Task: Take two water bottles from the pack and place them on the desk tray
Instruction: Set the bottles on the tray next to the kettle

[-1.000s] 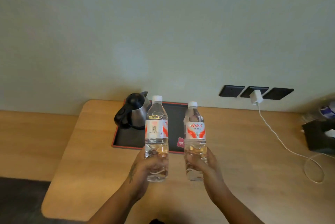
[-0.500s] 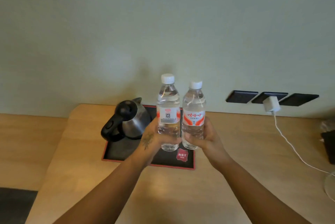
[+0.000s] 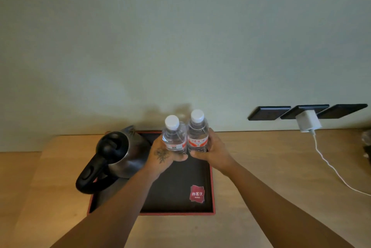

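- Low centre of the frame: a dark rectangular tray with a red rim (image 3: 211, 187) lies on the pale wooden counter (image 3: 261, 167).
- At mid-frame the left hand (image 3: 163, 156) grasps one clear plastic water bottle with a white cap (image 3: 173, 137); the right hand (image 3: 213, 151) grasps its twin (image 3: 197, 133), both upright and touching over the tray's far end.
- Left of them, a steel kettle with a black handle (image 3: 120, 155) stands on the tray.
- Right, a white charger (image 3: 308, 121) is plugged into the wall.

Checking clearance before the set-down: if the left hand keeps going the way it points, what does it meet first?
Likely the pale green wall. The left hand, gripping its clear plastic water bottle, points past the steel kettle over the black red-rimmed tray. Depth unclear.
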Demonstrator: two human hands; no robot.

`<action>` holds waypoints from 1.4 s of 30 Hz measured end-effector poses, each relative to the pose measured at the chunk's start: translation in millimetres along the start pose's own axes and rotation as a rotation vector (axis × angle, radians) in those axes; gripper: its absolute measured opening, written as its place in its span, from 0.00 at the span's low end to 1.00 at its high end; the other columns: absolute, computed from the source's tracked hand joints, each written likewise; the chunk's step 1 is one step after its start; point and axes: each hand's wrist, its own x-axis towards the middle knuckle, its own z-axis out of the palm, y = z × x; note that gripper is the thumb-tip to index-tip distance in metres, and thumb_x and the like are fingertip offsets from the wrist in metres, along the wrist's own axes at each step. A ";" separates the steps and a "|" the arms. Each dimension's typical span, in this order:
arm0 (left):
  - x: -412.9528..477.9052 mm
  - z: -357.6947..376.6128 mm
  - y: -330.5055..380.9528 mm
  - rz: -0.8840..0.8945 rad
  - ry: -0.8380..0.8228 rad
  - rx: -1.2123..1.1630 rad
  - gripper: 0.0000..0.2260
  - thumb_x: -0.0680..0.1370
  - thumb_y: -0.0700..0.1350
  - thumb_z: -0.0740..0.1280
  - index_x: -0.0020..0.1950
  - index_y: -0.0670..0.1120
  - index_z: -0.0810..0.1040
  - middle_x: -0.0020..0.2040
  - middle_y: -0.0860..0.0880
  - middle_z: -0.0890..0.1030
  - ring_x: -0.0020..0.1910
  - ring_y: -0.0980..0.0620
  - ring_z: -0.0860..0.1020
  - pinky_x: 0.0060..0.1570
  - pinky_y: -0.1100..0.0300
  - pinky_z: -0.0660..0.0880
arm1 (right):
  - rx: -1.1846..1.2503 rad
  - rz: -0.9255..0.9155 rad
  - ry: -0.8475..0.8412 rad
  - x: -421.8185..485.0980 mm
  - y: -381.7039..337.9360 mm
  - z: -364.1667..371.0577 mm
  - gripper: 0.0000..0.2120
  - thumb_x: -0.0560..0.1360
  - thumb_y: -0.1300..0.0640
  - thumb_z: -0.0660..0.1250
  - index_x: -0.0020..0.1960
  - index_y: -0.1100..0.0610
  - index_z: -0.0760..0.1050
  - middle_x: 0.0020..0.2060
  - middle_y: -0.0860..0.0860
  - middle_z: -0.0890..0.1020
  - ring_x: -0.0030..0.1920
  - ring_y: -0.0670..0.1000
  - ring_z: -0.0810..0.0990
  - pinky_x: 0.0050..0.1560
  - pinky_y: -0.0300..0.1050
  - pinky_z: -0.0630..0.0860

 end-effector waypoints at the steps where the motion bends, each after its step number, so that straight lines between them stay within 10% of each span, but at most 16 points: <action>1: 3.8 1.5 -3.1 -0.033 0.014 0.029 0.35 0.64 0.16 0.76 0.70 0.32 0.77 0.66 0.34 0.84 0.67 0.36 0.83 0.69 0.45 0.80 | -0.009 0.004 -0.002 4.3 3.8 -0.6 0.39 0.72 0.64 0.82 0.78 0.52 0.69 0.71 0.51 0.80 0.71 0.52 0.80 0.74 0.60 0.77; 8: 28.9 8.2 -24.1 -0.102 0.040 0.117 0.38 0.61 0.20 0.80 0.70 0.32 0.76 0.67 0.31 0.82 0.67 0.34 0.81 0.71 0.37 0.76 | -0.073 0.050 0.101 23.0 24.1 -0.3 0.39 0.70 0.64 0.84 0.76 0.52 0.71 0.69 0.50 0.82 0.70 0.52 0.80 0.72 0.55 0.78; 14: 37.4 9.7 -37.6 -0.048 0.049 0.076 0.35 0.63 0.14 0.75 0.69 0.25 0.73 0.62 0.31 0.81 0.51 0.56 0.85 0.51 0.67 0.82 | -0.169 0.035 0.134 24.2 28.6 -1.5 0.43 0.69 0.58 0.85 0.61 0.18 0.66 0.58 0.24 0.74 0.60 0.29 0.77 0.62 0.29 0.72; 19: 34.6 17.2 -34.1 -0.078 0.164 0.136 0.42 0.55 0.29 0.84 0.64 0.53 0.75 0.72 0.28 0.73 0.71 0.35 0.77 0.73 0.41 0.76 | -0.172 0.034 0.132 22.3 29.5 3.6 0.41 0.72 0.60 0.83 0.78 0.49 0.67 0.73 0.51 0.76 0.74 0.54 0.74 0.75 0.56 0.75; 24: 33.3 20.8 -45.4 -0.035 0.197 0.245 0.43 0.57 0.28 0.85 0.58 0.62 0.71 0.71 0.39 0.70 0.69 0.40 0.75 0.67 0.51 0.76 | -0.196 0.034 0.162 20.4 29.4 3.4 0.40 0.72 0.61 0.82 0.78 0.52 0.66 0.73 0.55 0.73 0.75 0.57 0.73 0.75 0.60 0.75; 32: 34.4 16.3 -50.7 -0.034 0.179 0.477 0.44 0.60 0.37 0.88 0.72 0.44 0.73 0.70 0.45 0.70 0.58 0.67 0.66 0.61 0.68 0.68 | -0.213 0.065 0.176 20.4 30.1 4.4 0.42 0.72 0.60 0.83 0.80 0.52 0.65 0.75 0.55 0.73 0.75 0.57 0.74 0.76 0.58 0.74; 38: 31.4 14.3 -45.0 -0.040 0.150 0.513 0.44 0.62 0.36 0.88 0.74 0.42 0.71 0.72 0.43 0.71 0.63 0.62 0.68 0.61 0.72 0.65 | -0.270 0.075 0.191 16.0 24.7 -0.9 0.44 0.70 0.57 0.85 0.80 0.53 0.66 0.74 0.55 0.75 0.75 0.57 0.75 0.74 0.58 0.76; 42: 19.7 16.9 -24.7 -0.012 0.151 0.583 0.42 0.64 0.39 0.87 0.73 0.41 0.71 0.69 0.44 0.73 0.72 0.45 0.70 0.69 0.58 0.69 | -0.278 0.039 0.212 3.5 13.6 -16.3 0.46 0.68 0.57 0.86 0.79 0.47 0.66 0.71 0.47 0.75 0.68 0.50 0.77 0.64 0.47 0.79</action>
